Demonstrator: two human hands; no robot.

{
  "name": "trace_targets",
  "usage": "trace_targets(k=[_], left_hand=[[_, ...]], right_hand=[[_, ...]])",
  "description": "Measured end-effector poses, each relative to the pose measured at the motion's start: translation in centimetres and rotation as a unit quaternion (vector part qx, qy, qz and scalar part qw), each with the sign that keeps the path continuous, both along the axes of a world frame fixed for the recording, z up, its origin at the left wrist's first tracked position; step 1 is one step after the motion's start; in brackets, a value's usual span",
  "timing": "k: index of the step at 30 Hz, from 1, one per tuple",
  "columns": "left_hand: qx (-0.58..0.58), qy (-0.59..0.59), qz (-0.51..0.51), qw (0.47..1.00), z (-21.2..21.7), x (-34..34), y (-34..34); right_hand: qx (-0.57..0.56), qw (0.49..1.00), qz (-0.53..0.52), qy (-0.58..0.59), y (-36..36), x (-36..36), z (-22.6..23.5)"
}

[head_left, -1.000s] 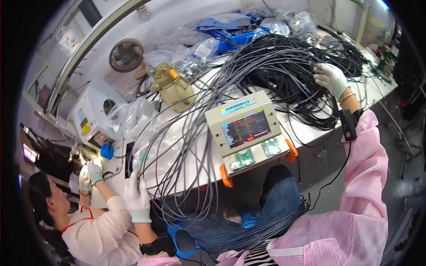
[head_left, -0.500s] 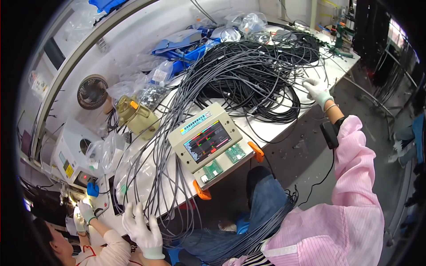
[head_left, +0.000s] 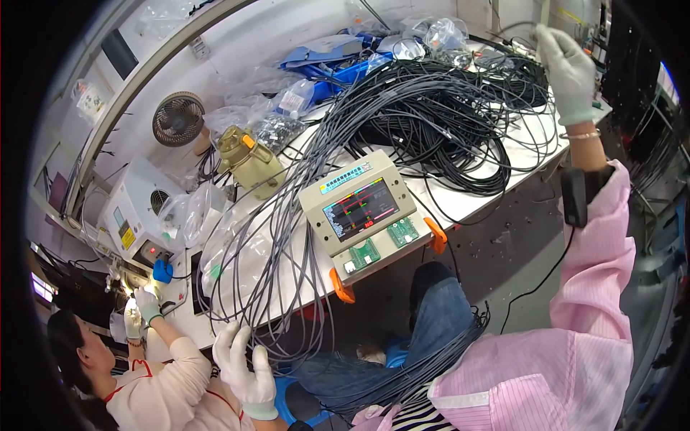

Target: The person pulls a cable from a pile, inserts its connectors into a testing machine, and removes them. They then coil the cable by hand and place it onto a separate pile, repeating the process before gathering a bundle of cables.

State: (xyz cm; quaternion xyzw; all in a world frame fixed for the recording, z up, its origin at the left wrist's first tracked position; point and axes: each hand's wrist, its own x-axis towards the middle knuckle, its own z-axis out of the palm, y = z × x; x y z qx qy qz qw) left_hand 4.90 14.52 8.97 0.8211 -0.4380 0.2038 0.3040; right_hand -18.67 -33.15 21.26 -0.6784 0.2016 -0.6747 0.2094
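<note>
My right hand [head_left: 568, 75], in a white glove, is raised at the upper right beyond the table's edge. Its fingertips are pinched on a thin dark cable [head_left: 519, 26], whose loose part stretches leftward. Low on the left, my left hand [head_left: 248, 370], gloved too, has its fingers spread and holds nothing, beside hanging grey cables [head_left: 305, 287]. A large tangle of black cables [head_left: 431, 122] covers the far table. In front of it stands a beige tester [head_left: 363, 205] with a lit screen and two green circuit boards [head_left: 364, 253] on its front ledge.
A bundle of cables [head_left: 410, 377] lies across my lap. Orange clamps [head_left: 341, 286] stick out at the tester's front. An olive jug [head_left: 251, 165], a fan [head_left: 178, 118] and a white machine [head_left: 136, 208] stand leftward. Beside me a co-worker [head_left: 158, 381] works with gloved hands.
My right hand has risen from the cable pile's right edge toward the upper right, with a cable in its fingers. The view has shifted; my left hand stays low and spread.
</note>
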Motion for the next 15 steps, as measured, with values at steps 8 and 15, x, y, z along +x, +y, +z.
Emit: trace_targets(k=[8,15], left_hand=[[-0.056,0.240,-0.244,0.938,1.4,-5.1,-7.3],[0.045,0.052,-0.356,0.932,1.4,-5.2,-10.5]], right_hand=[[-0.239,0.784,0.267,0.507,22.1,4.5,-6.4],[-0.192,0.852,0.368,0.319,24.3,5.7,-11.9]])
